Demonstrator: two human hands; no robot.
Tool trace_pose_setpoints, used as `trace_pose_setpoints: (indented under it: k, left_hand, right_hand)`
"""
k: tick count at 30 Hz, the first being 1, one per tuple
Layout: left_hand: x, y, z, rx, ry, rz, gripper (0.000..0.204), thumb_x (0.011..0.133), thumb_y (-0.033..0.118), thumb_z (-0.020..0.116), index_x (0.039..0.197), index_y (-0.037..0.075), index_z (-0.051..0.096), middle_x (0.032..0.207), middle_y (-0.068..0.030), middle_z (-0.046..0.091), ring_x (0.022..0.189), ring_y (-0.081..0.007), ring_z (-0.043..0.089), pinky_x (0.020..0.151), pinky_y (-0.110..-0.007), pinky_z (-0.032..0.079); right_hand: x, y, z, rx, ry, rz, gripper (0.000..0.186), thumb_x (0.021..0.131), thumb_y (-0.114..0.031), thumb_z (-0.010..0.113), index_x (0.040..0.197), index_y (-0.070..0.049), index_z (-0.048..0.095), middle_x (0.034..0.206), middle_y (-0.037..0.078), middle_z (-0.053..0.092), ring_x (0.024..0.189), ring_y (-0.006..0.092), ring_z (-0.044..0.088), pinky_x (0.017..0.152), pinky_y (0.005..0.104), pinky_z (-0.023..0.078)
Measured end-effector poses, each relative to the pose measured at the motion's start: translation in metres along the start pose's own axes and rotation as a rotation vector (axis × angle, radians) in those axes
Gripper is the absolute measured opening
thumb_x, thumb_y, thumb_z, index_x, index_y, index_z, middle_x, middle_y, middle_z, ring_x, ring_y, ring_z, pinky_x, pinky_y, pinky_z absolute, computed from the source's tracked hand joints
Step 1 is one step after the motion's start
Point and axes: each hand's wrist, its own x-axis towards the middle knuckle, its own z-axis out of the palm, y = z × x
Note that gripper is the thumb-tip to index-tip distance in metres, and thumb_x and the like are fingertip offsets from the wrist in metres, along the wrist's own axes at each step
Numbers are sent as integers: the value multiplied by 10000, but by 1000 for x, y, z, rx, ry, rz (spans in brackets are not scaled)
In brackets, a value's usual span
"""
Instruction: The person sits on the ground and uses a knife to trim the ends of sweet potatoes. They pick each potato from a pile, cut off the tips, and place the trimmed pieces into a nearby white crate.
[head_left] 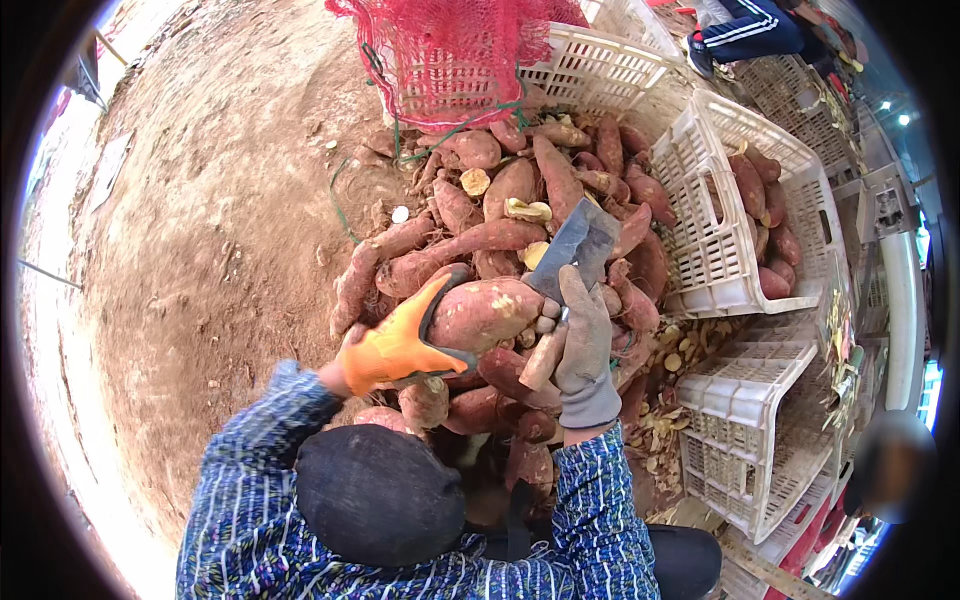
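My left hand point(398, 345), in an orange and grey glove, is closed around the left end of a large reddish sweet potato point(484, 313). In my grey-gloved right hand point(586, 355) is a cleaver point(582, 245); its wooden handle point(543, 360) sticks out below the fingers. The broad dark blade points up and away, close to the sweet potato's right end. Whether the edge touches it I cannot tell. Beneath both hands lies a heap of sweet potatoes point(490, 240), some with cut yellow ends.
A white plastic crate point(700, 245) with sweet potatoes stands tilted at the right, with another crate point(740, 400) nearer. Red mesh netting point(450, 60) drapes over a crate at the far side. Bare soil point(220, 230) lies left. Cut scraps point(660, 440) litter the ground. Another person's leg point(755, 35) shows far right.
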Motion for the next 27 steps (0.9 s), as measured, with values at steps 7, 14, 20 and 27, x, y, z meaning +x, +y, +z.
trace_pose_setpoints:
  k: [7, 14, 20, 27]
  left_hand:
    - [18, -24, 5, -297, 115, -33, 1025, 648, 156, 877, 1505, 49, 325, 1446, -125, 464, 1313, -201, 453, 1121, -340, 355]
    - [9, -15, 15, -278, 104, -6, 985, 654, 119, 870, 1493, 64, 357, 1461, -110, 458, 1343, -195, 429, 1144, -348, 332]
    - [34, 5, 17, -294, 101, 164, 1040, 607, 163, 879, 1486, 33, 340, 1451, -108, 461, 1371, -213, 396, 1164, -381, 282]
    - [185, 179, 79, -416, -37, 369, 969, 736, 266, 844, 1509, 56, 300, 1289, -155, 553, 1119, -198, 579, 923, -323, 495]
  right_hand:
    - [-14, -24, 3, -956, 156, -782, 297, 1022, -259, 516, 1056, 29, 580, 759, 83, 600, 625, 162, 602, 541, 307, 498]
    - [-1, 7, -17, -1022, 50, -181, 266, 983, -259, 552, 1086, -27, 633, 772, 77, 639, 610, 134, 592, 540, 301, 491]
    - [-13, 0, -34, -350, 76, 28, 252, 973, -285, 590, 1023, -38, 595, 709, -2, 570, 544, 77, 506, 481, 234, 416]
    - [-23, -26, -48, -220, 177, -121, 238, 981, -279, 582, 1004, -43, 563, 696, 9, 563, 538, 73, 492, 469, 228, 408]
